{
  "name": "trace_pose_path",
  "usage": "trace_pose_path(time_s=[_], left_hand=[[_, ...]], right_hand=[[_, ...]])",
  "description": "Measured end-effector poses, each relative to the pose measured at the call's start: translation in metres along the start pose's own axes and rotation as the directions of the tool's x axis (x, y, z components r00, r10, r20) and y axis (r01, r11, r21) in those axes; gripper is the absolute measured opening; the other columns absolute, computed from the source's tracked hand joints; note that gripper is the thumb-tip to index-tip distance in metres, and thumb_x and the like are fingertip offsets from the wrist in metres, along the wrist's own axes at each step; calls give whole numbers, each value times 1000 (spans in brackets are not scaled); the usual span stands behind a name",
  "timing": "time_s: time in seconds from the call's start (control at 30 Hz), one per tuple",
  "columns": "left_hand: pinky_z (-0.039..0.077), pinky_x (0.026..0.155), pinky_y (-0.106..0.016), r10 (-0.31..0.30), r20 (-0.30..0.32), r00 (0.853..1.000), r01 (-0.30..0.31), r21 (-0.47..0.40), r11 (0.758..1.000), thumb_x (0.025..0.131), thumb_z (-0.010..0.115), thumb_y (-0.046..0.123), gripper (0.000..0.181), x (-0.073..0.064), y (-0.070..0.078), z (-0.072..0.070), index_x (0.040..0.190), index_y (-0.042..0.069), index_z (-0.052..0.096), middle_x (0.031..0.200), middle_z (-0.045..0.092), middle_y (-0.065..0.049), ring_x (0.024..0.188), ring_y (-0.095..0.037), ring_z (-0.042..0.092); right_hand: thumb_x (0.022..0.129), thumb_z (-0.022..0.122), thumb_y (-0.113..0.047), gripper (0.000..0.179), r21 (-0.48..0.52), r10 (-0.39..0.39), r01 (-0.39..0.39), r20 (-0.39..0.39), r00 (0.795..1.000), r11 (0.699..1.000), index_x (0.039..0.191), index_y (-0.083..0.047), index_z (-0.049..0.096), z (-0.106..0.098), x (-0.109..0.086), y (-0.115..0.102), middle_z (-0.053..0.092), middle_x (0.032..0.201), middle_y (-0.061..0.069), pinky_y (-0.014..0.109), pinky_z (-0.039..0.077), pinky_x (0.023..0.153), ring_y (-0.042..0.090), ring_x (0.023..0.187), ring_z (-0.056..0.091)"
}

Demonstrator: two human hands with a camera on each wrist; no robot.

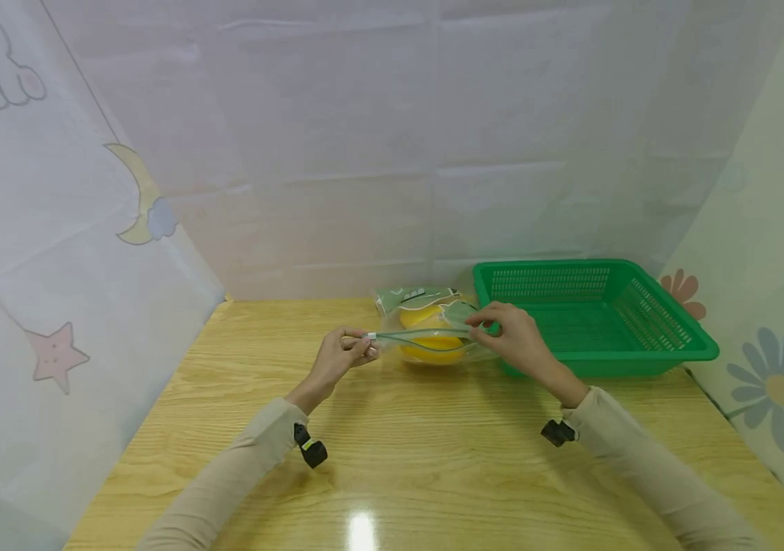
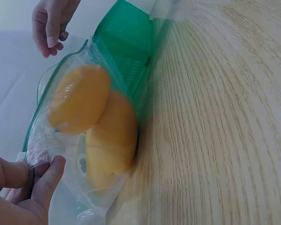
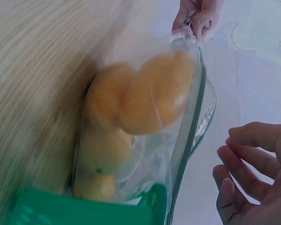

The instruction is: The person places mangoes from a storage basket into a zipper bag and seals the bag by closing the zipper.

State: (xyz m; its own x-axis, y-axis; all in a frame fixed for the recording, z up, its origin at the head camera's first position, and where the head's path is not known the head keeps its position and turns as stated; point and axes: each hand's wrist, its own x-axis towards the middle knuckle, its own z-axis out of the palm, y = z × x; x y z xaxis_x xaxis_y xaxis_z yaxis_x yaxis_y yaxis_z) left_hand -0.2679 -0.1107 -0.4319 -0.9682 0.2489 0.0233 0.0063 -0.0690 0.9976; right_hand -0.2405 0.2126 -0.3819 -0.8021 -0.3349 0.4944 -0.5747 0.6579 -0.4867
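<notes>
A clear zip bag with a green-edged mouth stands on the table, holding several yellow mangoes. Its mouth gapes in the middle. My left hand pinches the bag's left corner, beside the white slider. At the other end of the mouth is my right hand. In the right wrist view, this hand has loosely bent fingers and a gap between it and the bag's green strip. Some mangoes are partly hidden behind others in the bag.
A green plastic basket stands at the back right, close against the bag's right side. Behind the bag lies a green and white printed package. The wooden table meets cloth-covered walls at the back and sides.
</notes>
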Motion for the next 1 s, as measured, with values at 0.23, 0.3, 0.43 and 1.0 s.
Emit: trace_pose_path(time_s=[0.23,0.3,0.43,1.0], left_hand=[[55,87,-37,1,9,1000,-1,-23,1000,100,52,-4,23,1,-1,0,120,-14,48,106,67,-30,84,-20,69],[54,87,-38,1,9,1000,-1,-25,1000,100,52,-4,23,1,-1,0,120,-14,48,106,67,-30,85,-20,69],[54,88,-38,9,13,1000,-9,-22,1000,100,52,-3,24,1,0,0,120,-14,48,108,66,-31,88,-22,69],[53,91,-41,21,46,999,-20,-31,999,101,54,5,27,1,3,0,119,-15,54,107,69,-26,94,-28,70]], right_hand=[[87,77,-12,17,76,-36,35,4,999,996,103,-7,77,15,8,-13,70,97,4,39,50,69,23,89,60],[87,77,-13,17,83,-42,41,6,999,996,103,-7,77,20,11,-17,70,97,4,39,50,69,24,89,61],[85,78,-13,16,81,-74,74,1,997,994,100,-6,77,29,16,-21,71,94,5,40,51,69,25,88,61],[82,82,-17,21,22,-206,205,30,978,978,100,-6,77,69,46,-43,72,98,8,45,50,84,27,94,61]])
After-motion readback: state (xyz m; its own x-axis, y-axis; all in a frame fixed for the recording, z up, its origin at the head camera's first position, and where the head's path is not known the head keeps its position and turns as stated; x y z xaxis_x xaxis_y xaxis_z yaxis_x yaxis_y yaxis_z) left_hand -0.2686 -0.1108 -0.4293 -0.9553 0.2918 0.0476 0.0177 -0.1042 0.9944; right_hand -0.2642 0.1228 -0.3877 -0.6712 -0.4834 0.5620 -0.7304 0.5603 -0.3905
